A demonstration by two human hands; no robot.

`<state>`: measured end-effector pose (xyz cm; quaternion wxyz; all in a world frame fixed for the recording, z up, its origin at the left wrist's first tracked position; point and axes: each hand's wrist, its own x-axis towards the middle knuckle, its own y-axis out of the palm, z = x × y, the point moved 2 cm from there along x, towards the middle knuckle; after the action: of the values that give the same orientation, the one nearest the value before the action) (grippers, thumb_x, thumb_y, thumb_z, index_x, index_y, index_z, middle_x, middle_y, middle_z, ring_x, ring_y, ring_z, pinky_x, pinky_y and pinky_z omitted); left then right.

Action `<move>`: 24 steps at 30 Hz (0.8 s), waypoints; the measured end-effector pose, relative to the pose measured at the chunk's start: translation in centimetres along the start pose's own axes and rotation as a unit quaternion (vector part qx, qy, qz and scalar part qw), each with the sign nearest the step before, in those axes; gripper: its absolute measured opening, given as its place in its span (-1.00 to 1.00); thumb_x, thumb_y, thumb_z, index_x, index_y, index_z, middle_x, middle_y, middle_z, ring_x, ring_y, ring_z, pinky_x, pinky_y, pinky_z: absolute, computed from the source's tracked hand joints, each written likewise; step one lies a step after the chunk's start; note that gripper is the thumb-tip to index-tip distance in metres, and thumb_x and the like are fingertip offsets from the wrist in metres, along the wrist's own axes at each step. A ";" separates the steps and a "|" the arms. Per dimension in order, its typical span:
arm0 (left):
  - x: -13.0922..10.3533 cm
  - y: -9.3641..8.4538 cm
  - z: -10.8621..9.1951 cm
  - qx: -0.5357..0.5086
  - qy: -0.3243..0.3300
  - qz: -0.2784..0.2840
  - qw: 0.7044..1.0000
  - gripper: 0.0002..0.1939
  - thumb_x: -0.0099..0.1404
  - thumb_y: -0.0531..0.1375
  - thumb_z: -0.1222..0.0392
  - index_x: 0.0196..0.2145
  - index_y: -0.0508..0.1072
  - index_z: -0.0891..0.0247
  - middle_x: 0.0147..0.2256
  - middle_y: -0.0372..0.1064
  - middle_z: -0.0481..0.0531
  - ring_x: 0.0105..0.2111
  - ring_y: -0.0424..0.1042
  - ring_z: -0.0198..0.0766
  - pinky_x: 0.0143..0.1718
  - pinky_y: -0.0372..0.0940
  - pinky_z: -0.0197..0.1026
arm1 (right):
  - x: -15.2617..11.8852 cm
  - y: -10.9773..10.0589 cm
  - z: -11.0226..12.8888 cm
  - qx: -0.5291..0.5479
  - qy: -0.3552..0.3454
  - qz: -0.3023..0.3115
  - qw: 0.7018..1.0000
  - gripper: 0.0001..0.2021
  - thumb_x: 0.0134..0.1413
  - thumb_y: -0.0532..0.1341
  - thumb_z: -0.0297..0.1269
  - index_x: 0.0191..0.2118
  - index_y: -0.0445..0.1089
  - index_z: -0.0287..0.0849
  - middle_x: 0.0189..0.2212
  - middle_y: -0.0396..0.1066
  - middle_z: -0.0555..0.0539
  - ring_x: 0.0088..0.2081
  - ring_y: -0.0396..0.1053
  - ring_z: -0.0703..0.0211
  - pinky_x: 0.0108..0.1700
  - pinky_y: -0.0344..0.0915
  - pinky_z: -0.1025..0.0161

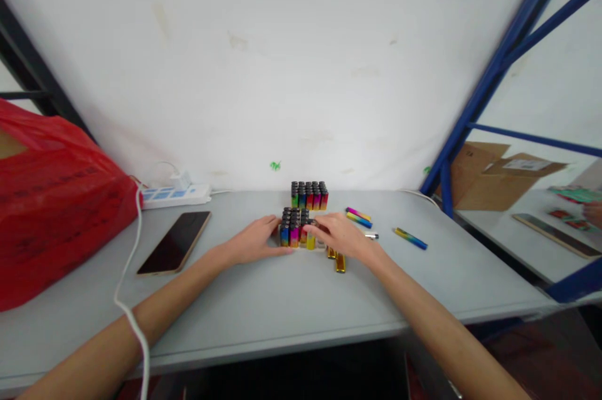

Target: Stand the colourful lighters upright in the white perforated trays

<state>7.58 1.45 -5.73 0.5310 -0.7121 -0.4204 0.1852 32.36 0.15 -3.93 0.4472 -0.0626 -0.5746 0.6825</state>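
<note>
A block of colourful lighters [294,234] with black tops stands upright in a clear tray [322,244] at the middle of the table. My left hand [256,240] grips the tray's left side, its thumb along the front edge and its fingertips behind. At the front row, my right hand [341,234] has thumb and fingers closed on the top of a yellow lighter [311,241], which is upright. Part of the tray's right side is hidden by this hand. Gold lighters [340,263] lie under and in front of the right hand.
Behind stands another block of lighters [309,195]. Loose lighters [360,218] and a yellow-blue lighter [411,238] lie to the right. A phone [176,243], power strip [176,196], white cable [129,312] and red bag [61,205] are on the left. A blue frame [489,93] borders the right.
</note>
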 end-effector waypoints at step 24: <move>0.3 0.0 0.3 0.004 0.002 0.008 1.000 -0.30 0.24 0.23 -0.47 -0.03 0.49 0.23 -0.08 0.51 0.21 -0.09 0.51 0.11 0.00 0.39 0.04 | -0.2 -2.2 -4.6 -0.061 0.074 -0.023 0.995 -0.47 0.54 -0.01 0.05 -0.35 0.50 -0.15 -0.48 0.46 -0.04 -0.42 0.30 0.19 -0.27 0.09 0.26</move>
<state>7.53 1.89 -5.83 0.5332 -0.7133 -0.4133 0.1899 36.45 3.22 -3.72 0.4991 -0.1269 -0.5821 0.6293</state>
